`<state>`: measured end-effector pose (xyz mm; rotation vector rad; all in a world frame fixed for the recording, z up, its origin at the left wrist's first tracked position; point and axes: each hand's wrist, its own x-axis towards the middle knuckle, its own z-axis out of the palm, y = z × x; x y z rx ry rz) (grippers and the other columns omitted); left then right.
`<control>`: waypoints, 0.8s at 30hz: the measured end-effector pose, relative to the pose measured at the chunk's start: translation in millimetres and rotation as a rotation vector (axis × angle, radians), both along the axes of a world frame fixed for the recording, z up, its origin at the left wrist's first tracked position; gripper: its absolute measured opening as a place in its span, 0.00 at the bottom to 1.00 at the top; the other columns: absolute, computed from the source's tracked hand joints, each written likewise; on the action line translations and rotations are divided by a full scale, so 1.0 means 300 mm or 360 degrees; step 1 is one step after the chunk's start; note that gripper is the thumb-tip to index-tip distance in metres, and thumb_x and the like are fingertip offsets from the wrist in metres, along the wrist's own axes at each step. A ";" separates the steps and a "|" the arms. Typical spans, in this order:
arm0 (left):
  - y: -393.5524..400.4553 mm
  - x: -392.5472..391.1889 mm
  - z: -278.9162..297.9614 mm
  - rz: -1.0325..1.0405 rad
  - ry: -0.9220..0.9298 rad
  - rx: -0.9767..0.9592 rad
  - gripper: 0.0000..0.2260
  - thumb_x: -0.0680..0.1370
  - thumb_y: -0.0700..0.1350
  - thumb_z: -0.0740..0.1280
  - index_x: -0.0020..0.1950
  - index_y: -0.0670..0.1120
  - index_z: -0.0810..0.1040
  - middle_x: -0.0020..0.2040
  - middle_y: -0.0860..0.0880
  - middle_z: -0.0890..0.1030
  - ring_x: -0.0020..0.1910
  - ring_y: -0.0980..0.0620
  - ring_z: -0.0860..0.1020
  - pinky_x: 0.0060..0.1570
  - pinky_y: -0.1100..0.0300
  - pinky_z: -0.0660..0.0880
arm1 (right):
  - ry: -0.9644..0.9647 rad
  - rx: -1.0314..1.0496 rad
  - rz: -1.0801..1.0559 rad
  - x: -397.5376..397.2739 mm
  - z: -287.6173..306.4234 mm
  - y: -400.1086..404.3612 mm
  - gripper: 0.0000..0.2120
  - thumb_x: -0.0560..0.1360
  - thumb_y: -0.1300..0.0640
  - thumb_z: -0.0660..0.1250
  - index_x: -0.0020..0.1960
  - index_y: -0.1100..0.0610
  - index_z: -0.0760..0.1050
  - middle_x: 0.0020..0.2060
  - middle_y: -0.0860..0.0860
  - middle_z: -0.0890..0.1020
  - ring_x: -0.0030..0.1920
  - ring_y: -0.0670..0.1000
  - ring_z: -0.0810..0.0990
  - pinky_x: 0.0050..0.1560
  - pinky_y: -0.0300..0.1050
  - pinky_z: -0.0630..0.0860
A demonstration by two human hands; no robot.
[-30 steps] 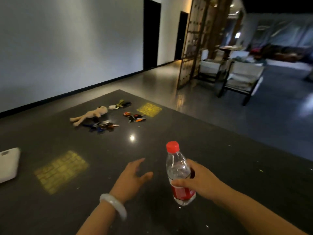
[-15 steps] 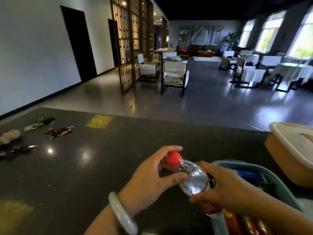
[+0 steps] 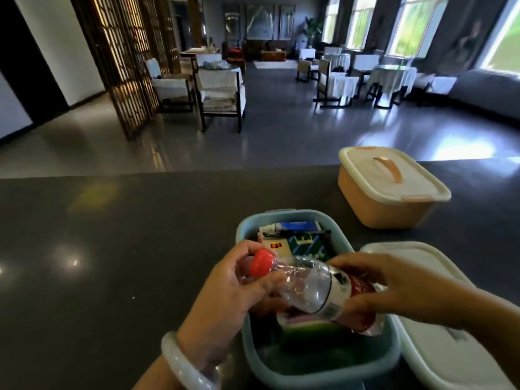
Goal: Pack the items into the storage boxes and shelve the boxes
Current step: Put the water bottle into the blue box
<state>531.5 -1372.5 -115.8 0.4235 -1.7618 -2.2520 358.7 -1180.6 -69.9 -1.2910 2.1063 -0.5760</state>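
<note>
Both hands hold the water bottle on its side just above the open blue storage box: the left hand pinches the red-capped neck, the right hand wraps the labelled base. The box already holds cartons and a green item, so the bottle may ride proud and block the lid lying beside it. The tabletop left of the box is open; the lidded orange box stands well apart.

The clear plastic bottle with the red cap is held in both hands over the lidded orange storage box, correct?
Not quite. In the head view both hands, left hand and right hand, hold the clear plastic bottle with the red cap over the open blue storage box; the lidded orange storage box sits apart, farther back.
</note>
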 end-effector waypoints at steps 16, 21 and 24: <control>0.084 -0.011 -0.044 -0.0345 -0.0652 -0.1337 0.19 0.73 0.52 0.72 0.61 0.66 0.73 0.57 0.65 0.77 0.56 0.70 0.73 0.57 0.62 0.75 | -0.0023 0.0071 0.0216 -0.037 -0.187 0.019 0.23 0.66 0.42 0.75 0.57 0.32 0.71 0.51 0.28 0.75 0.53 0.30 0.73 0.45 0.28 0.74; 0.097 -0.054 -0.085 -0.0675 -0.0776 -0.1619 0.23 0.74 0.52 0.72 0.66 0.63 0.70 0.59 0.61 0.77 0.59 0.64 0.74 0.61 0.56 0.73 | 0.0187 0.0155 0.0347 -0.035 -0.229 -0.009 0.24 0.65 0.40 0.74 0.59 0.34 0.70 0.53 0.34 0.75 0.53 0.31 0.71 0.46 0.30 0.70; 0.102 -0.061 -0.116 -0.0697 -0.0773 -0.1639 0.21 0.74 0.51 0.71 0.65 0.62 0.71 0.59 0.60 0.78 0.58 0.63 0.74 0.61 0.56 0.72 | 0.0280 0.0160 0.0380 -0.027 -0.254 -0.010 0.24 0.67 0.40 0.73 0.61 0.35 0.69 0.52 0.34 0.75 0.52 0.30 0.71 0.44 0.28 0.67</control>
